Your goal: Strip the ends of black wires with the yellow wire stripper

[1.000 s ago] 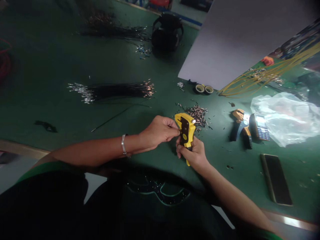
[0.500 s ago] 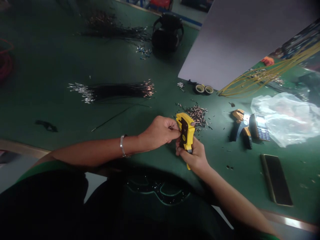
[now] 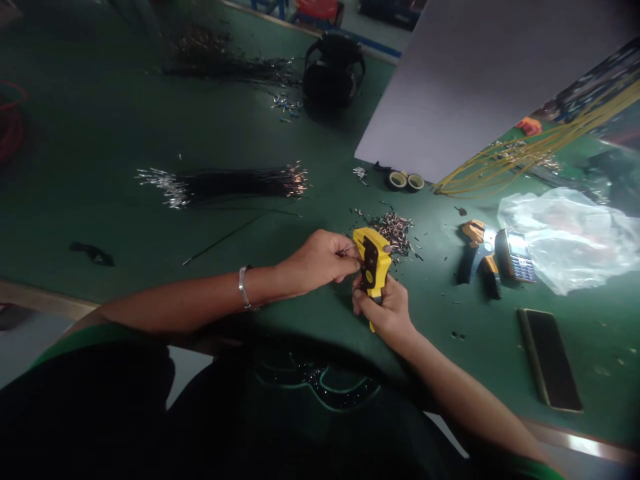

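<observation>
My right hand [image 3: 387, 307] is wrapped round the handles of a yellow and black wire stripper [image 3: 373, 260], its head pointing away from me. My left hand [image 3: 325, 260] is closed in a pinch at the left side of the tool's head. A thin wire [image 3: 346, 251] shows between those fingers, its end hidden at the tool. Just beyond the stripper lies a heap of short stripped bits [image 3: 397, 230]. To the left rests a bundle of black wires [image 3: 235, 182] with silvery tips at one end and bare copper at the other. A single black wire [image 3: 223, 239] lies nearer me.
On the right are an orange-handled tool [image 3: 481, 253], a keypad phone [image 3: 519, 255], a smartphone [image 3: 553, 360] and a clear plastic bag [image 3: 575, 233]. Tape rolls [image 3: 406, 181] sit by a large pale panel [image 3: 450, 87]. Yellow wires [image 3: 550, 140] and a black headset [image 3: 333, 70] lie farther back.
The stripper's lower handle end has moved slightly up and in toward my right palm. My left hand stays at the tool's head. The whole view has shifted a little.
</observation>
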The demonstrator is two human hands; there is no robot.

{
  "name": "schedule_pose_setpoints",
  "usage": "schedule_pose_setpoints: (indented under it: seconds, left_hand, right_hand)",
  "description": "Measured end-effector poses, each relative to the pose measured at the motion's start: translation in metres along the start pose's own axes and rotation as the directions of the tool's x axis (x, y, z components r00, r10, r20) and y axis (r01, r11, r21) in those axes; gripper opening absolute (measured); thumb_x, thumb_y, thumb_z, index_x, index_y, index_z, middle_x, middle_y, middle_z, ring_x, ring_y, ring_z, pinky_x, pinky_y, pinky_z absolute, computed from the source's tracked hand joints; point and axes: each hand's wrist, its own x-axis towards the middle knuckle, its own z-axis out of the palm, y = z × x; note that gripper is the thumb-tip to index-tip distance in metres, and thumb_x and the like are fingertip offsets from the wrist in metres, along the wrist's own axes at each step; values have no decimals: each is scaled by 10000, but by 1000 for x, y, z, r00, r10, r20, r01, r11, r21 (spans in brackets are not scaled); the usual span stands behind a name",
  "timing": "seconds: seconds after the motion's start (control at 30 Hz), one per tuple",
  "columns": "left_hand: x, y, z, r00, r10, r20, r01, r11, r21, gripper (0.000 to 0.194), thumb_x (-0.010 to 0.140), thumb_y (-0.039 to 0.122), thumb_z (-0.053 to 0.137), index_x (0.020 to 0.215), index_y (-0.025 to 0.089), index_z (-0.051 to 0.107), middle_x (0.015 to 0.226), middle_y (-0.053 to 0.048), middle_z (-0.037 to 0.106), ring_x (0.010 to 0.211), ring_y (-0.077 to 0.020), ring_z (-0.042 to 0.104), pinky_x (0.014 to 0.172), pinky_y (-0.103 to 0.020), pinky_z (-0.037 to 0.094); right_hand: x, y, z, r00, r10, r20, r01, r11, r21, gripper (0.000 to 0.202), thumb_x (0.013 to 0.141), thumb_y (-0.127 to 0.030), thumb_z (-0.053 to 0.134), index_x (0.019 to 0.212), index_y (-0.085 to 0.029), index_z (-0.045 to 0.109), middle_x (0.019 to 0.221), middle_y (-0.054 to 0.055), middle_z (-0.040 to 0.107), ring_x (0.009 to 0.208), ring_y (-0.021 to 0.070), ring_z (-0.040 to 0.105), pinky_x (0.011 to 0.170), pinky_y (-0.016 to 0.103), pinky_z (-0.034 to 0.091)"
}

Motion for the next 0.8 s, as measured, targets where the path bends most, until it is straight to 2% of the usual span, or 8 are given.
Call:
schedule_pose_setpoints:
  seconds: [0.13, 0.27, 0.43, 0.6, 0.8]
  left_hand:
    - [0, 2, 1, 997, -71, -2, 71, 997, -10, 135, 706, 171, 557, 573, 171, 577, 463, 24, 518, 415, -62, 397, 436, -244, 288]
    - [0, -1, 0, 993, -114, 4, 114, 993, -20, 114, 710, 197, 590, 599, 169, 595, 473, 14, 550, 400, -63, 412, 415, -240, 293]
    - [-3, -2, 1, 994, -97, -40, 96, 995, -39, 94, 713, 189, 604, 623, 163, 604, 459, 30, 542, 389, -49, 393, 407, -218, 288]
    - [-10, 7, 4, 996, -28, -79, 28, 1000, -7, 129, 740, 154, 578, 612, 153, 584, 444, 46, 525, 407, -36, 397, 445, -194, 329]
    - [-13, 12, 6, 991, -36, -132, 35, 999, -11, 151, 769, 127, 560, 619, 148, 572, 446, 54, 514, 404, -29, 417, 419, -172, 323]
  right_hand:
    - [1, -5, 1, 998, 69, 12, -70, 989, 134, 104, 709, -208, 569, 796, -194, 515, 489, -68, 527, 386, 102, 478, 430, 245, 403]
    - [2, -7, 1, 996, 90, 16, -91, 977, 193, 112, 695, -205, 586, 783, -193, 518, 471, -72, 521, 380, 100, 475, 426, 243, 401]
    - [1, -5, 0, 996, 86, 15, -86, 953, 290, 154, 658, -183, 610, 798, -181, 546, 571, -47, 552, 433, 108, 510, 452, 259, 430]
    - [0, -4, -4, 997, 45, 64, -63, 944, 323, 221, 659, -176, 622, 873, -179, 571, 687, -10, 591, 568, 143, 560, 553, 304, 477]
    - [1, -7, -7, 994, -19, 107, -21, 931, 363, 261, 675, -186, 618, 931, -193, 565, 743, 4, 605, 647, 166, 579, 626, 329, 480]
